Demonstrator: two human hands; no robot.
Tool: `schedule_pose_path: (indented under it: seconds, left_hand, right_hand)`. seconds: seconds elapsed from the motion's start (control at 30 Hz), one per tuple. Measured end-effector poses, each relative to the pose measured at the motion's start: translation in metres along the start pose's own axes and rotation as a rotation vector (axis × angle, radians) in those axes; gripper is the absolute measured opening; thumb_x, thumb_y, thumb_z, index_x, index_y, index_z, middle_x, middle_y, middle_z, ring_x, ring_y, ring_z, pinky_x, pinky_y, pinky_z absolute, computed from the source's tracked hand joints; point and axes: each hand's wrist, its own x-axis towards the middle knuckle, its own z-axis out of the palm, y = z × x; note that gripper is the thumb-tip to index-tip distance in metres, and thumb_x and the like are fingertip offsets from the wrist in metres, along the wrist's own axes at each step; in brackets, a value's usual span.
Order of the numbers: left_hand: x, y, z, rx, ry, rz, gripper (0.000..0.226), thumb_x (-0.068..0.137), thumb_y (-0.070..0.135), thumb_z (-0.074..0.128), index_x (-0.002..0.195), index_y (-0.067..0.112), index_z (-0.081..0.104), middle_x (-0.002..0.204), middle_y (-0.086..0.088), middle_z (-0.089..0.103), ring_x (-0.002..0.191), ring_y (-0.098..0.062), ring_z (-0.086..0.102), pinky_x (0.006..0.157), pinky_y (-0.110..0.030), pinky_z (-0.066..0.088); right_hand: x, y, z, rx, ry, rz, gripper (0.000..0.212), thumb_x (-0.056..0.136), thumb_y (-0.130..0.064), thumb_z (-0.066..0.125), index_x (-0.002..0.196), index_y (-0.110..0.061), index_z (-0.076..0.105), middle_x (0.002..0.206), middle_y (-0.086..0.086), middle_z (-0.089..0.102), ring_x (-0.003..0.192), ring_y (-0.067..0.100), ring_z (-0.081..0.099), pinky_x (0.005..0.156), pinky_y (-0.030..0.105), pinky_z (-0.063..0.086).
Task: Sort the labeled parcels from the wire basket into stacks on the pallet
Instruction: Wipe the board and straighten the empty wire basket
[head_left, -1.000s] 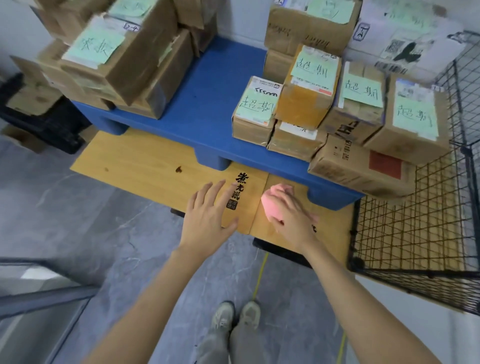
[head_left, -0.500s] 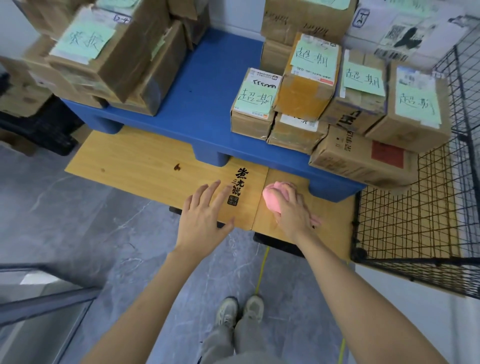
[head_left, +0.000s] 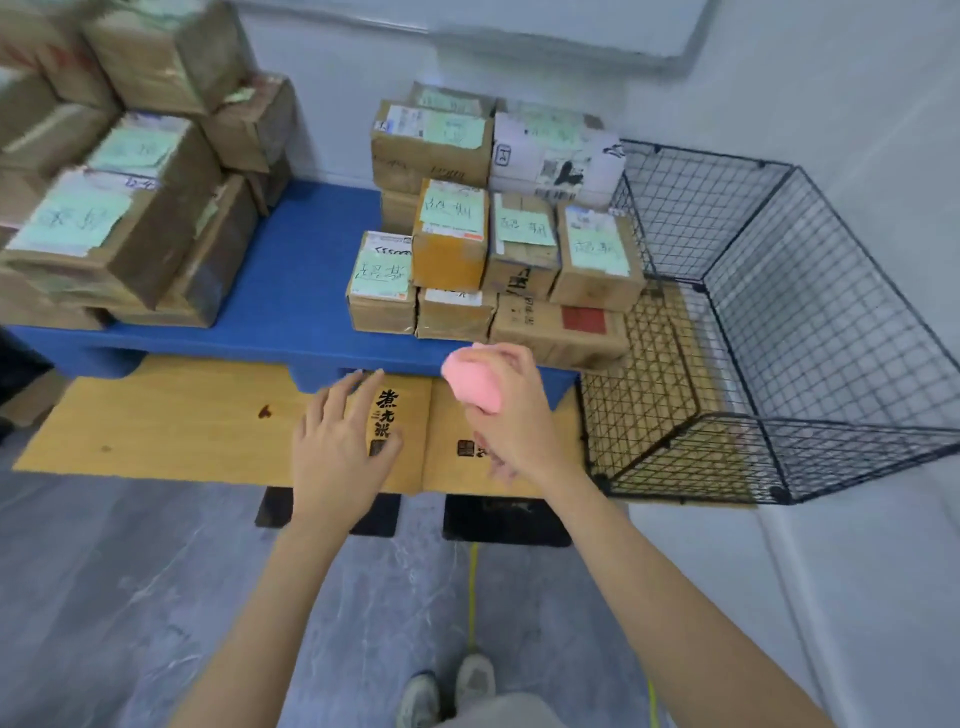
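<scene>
left parcel stack (head_left: 119, 208) blurred, cut off by edge.

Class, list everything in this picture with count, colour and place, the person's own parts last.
pallet: one, blue, on the boards.
parcels: many, brown with green labels, two stacks on the pallet.
white parcel: one, white, high in the right stack.
wire basket: one, black, right of the pallet.
boards: two, pale wood, under the pallet.
pink object: one, pink, in the right hand.
cable: one, yellow, on the floor.
shoes: two, pale, bottom of view.
left hand: one, fingers straight, above the boards.
right hand: one, fingers curled round the pink object.
</scene>
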Motion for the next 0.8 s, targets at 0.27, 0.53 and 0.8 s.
schedule_pose_path:
  seconds: [0.27, 0.53, 0.8]
  left_hand:
    - [0.002, 0.120, 0.000, -0.164, -0.017, 0.273, 0.065, 0.082, 0.031, 0.072, 0.142, 0.021, 0.049, 0.144, -0.001, 0.048, 0.130, -0.026, 0.042, 0.101, -0.046, 0.041]
    - [-0.009, 0.234, 0.036, -0.342, -0.072, 0.461, 0.057, 0.087, 0.030, 0.070, 0.140, 0.020, 0.051, 0.145, 0.002, 0.048, 0.131, -0.019, 0.042, 0.102, -0.039, 0.043]
    - [-0.009, 0.269, 0.072, -0.403, -0.062, 0.354, 0.047, 0.091, 0.019, 0.068, 0.136, 0.021, 0.054, 0.145, 0.008, 0.049, 0.131, -0.010, 0.046, 0.107, -0.039, 0.044]
  right_hand:
    - [-0.044, -0.042, -0.135, -0.067, 0.305, -0.181, 0.060, 0.071, -0.003, 0.071, 0.126, -0.025, 0.062, 0.132, -0.009, 0.040, 0.125, 0.014, 0.041, 0.102, 0.024, 0.039]
    - [-0.103, 0.040, -0.220, -0.292, 0.435, -0.038, 0.060, 0.072, -0.009, 0.078, 0.124, -0.033, 0.061, 0.133, -0.014, 0.037, 0.121, 0.009, 0.040, 0.094, 0.028, 0.044]
    - [-0.118, 0.109, -0.269, -0.280, 0.420, 0.040, 0.054, 0.075, -0.013, 0.079, 0.124, -0.030, 0.062, 0.133, -0.007, 0.040, 0.120, 0.017, 0.042, 0.087, 0.028, 0.043]
